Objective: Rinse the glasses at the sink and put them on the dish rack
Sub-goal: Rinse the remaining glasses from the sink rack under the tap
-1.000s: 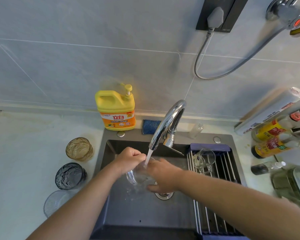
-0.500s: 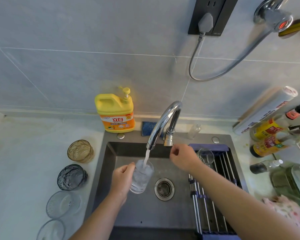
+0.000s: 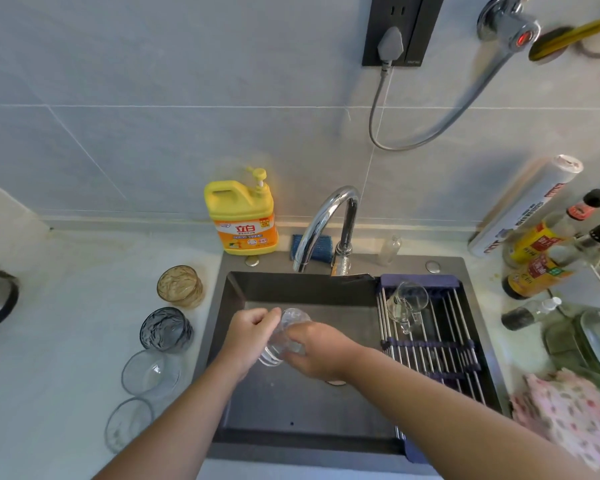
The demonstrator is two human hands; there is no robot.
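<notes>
Glass (image 3: 291, 320) gripped by left hand (image 3: 250, 327) and right hand (image 3: 319, 351) over the sink (image 3: 291, 403); another glass (image 3: 407, 301) sits on the dish rack (image 3: 437, 348), four glasses (image 3: 166, 329) apparently await rinsing on the counter (image 3: 66, 341).

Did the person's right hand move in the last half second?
Yes. The right hand has left the base of the tap and come back toward the person, over the sink basin, where it now grips the clear glass.

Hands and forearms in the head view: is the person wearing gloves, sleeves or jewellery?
No. The left hand and right hand show no gloves or rings; left forearm and right forearm are bare to the frame edge, without sleeves, watch or bracelet.
</notes>
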